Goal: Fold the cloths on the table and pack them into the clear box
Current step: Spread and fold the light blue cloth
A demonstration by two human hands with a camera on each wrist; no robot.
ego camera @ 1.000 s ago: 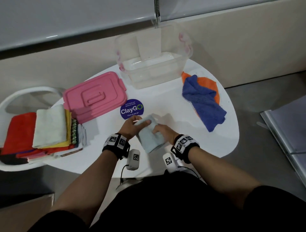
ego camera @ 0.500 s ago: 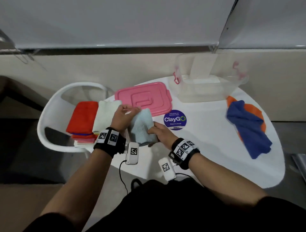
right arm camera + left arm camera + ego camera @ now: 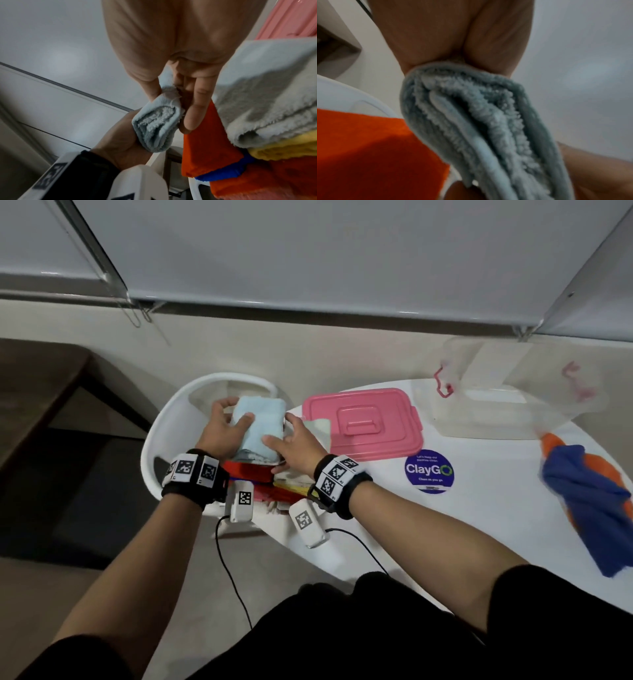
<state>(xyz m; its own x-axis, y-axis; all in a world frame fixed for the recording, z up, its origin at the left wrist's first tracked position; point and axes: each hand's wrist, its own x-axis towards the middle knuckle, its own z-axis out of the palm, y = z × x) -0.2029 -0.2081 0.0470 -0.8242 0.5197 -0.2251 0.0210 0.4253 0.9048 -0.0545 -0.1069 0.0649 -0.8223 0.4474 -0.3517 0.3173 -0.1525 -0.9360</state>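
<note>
I hold a folded light blue cloth (image 3: 262, 422) in both hands above the stack of folded cloths (image 3: 250, 470) on the white chair (image 3: 161, 433). My left hand (image 3: 236, 412) grips its left side, thumb on top. My right hand (image 3: 279, 429) pinches its near right corner; the right wrist view shows that corner of the blue cloth (image 3: 154, 128) between thumb and fingers. In the left wrist view the cloth's (image 3: 479, 128) folded layers hang over the red top cloth (image 3: 368, 148). The clear box (image 3: 507, 409) stands open at the table's far right.
A pink lid (image 3: 363, 422) lies on the white table (image 3: 496, 525) just right of my hands. A crumpled dark blue cloth (image 3: 582, 501) lies over an orange one (image 3: 558, 446) at the table's right edge. A pale cloth (image 3: 265, 108) tops the stack's right half.
Both hands have carried the folded light blue cloth from the table in front of me leftward to above the chair's stack. My view has turned left.
</note>
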